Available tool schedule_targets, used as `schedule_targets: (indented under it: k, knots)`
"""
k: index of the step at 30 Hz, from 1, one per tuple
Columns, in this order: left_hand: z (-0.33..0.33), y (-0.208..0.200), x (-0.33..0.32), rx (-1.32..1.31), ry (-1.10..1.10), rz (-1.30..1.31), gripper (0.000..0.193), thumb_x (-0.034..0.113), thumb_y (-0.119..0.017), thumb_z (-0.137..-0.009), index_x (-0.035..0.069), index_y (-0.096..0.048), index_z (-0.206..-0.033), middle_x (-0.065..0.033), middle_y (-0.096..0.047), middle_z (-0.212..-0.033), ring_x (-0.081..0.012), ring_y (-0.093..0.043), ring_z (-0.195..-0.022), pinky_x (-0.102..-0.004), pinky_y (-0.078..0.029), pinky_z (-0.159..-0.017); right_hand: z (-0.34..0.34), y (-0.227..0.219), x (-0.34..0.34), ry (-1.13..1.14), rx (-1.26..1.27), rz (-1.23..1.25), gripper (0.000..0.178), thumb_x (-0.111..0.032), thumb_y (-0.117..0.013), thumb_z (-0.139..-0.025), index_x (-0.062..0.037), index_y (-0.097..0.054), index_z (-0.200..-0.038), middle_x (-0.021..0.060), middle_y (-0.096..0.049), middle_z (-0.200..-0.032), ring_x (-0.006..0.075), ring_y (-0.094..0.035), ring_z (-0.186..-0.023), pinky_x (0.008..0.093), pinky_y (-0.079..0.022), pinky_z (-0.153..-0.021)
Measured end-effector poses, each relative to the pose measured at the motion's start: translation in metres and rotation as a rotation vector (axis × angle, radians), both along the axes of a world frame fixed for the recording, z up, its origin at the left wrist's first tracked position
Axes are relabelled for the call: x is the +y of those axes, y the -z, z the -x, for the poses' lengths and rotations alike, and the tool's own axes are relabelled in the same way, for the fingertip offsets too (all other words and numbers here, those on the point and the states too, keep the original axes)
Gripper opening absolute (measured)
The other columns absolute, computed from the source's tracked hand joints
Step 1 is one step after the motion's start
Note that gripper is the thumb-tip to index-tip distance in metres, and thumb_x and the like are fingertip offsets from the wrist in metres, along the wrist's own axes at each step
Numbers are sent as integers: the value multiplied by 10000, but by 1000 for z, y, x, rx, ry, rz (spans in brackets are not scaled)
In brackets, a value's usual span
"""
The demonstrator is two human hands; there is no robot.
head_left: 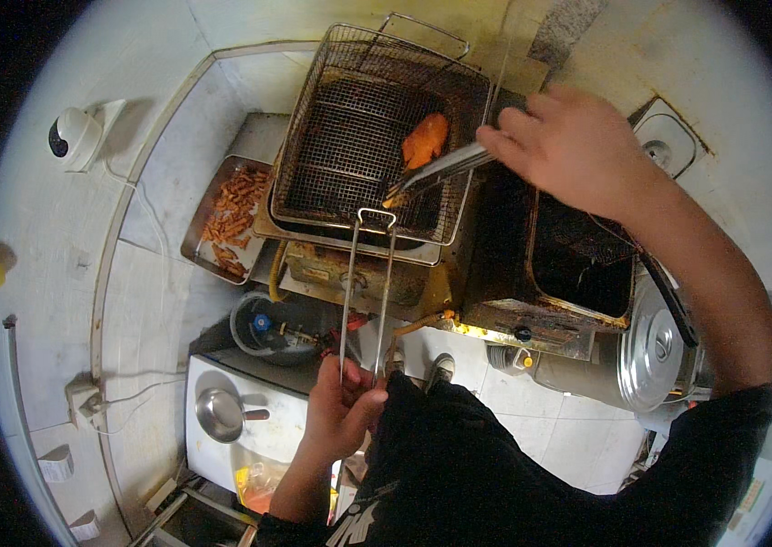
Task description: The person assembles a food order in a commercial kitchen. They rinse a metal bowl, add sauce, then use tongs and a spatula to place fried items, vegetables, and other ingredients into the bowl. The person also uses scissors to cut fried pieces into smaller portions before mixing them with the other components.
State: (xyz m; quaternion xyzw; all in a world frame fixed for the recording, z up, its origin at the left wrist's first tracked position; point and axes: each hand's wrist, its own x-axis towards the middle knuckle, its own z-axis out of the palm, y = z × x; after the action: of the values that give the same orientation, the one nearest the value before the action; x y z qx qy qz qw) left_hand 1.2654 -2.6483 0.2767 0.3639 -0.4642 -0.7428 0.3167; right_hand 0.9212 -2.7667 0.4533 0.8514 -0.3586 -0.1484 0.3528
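Note:
My left hand (342, 415) is closed round the long wire handle of a square frying basket (340, 137). The basket rests over a fryer (349, 273) in front of me. From the right, my right hand (577, 150) reaches over and grips metal tongs (451, 167), whose tips are inside the basket. Touching or close to the tips is a small yellowish piece of food (392, 198); I cannot tell whether it is pinched. A larger orange fried piece (425, 141) lies on the mesh just beyond the tongs.
Left of the fryer stands a tray (187, 242) of browned fried strips. A second, dark fryer (577, 319) is at the right, with a round metal lid (655, 345) beside it. Nearer me, a small pan (220, 415) sits on a white surface, beside a grey bucket (253, 333).

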Motion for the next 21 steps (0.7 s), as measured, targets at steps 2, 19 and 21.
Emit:
schedule_targets:
  k: [2, 19, 21]
  knots:
    - [0, 0, -1, -5, -3, -4, 322, 64, -647, -947, 93, -334, -1022, -81, -585, -846, -104, -584, -594, -230, -476, -465, 12, -6, 0, 33, -75, 44, 327, -183, -640, -813, -141, -685, -1134, 29, -583, -802, 227, -620, -765, 363, -518, -676]
    - [6, -4, -3, 89, -49, -88, 363, 116, -693, -926, 95, -347, -1036, -78, -605, -867, -90, -573, -593, -215, -463, -457, 115, -25, 12, 759, -1087, -293, 457, -295, -696, -924, -61, -637, -1312, 25, -632, -785, 81, -533, -609, 256, -466, -566]
    - [5, -6, -1, 55, -51, -74, 372, 116, -702, -920, 97, -349, -1038, -80, -612, -881, -90, -575, -601, -216, -467, -465, 117, -29, 15, 721, -1225, -405, 441, -255, -695, -918, -36, -639, -1297, 4, -616, -782, 67, -516, -588, 234, -459, -554]
